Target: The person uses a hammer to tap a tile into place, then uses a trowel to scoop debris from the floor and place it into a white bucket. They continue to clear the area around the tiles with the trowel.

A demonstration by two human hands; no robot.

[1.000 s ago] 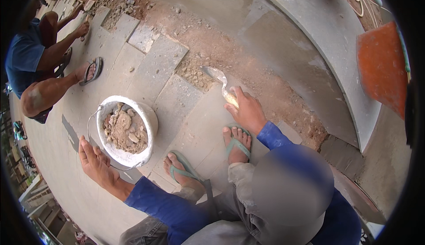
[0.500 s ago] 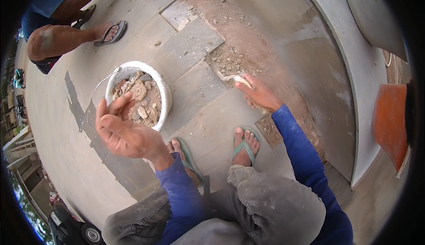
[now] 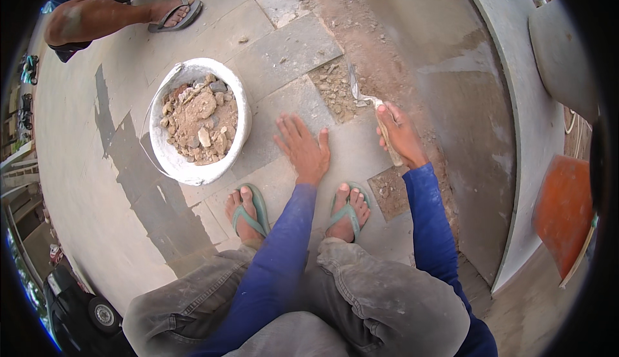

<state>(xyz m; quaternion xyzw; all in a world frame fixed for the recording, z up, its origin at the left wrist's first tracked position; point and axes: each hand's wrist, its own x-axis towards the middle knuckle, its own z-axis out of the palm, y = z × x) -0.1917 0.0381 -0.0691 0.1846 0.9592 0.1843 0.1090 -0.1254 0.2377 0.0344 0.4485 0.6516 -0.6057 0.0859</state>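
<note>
My right hand (image 3: 401, 135) is closed around the pale handle of a trowel (image 3: 389, 131). The trowel's metal blade (image 3: 353, 81) points away from me, seen nearly edge-on, over a gap in the paving filled with broken rubble (image 3: 335, 93). My left hand (image 3: 304, 149) is open, fingers spread and palm down, over the grey paving tiles in front of my feet; it holds nothing. To its left stands a white bucket (image 3: 242, 122) with its wire handle hanging down the left side. Stones, broken chunks and dirt (image 3: 203, 115) fill the bucket.
A bare dirt strip (image 3: 380, 54) runs along the tiles' right side. Beyond it are a smooth grey slab (image 3: 471, 131) and an orange board (image 3: 564, 209). Another person's sandalled foot (image 3: 177, 17) is at the far left. A smaller tile gap (image 3: 390, 192) lies near my right foot.
My left hand has moved from above the bucket rightward and down to the tiles, fingers now spread. The trowel in my right hand has turned, its blade now at the gap's right side.
</note>
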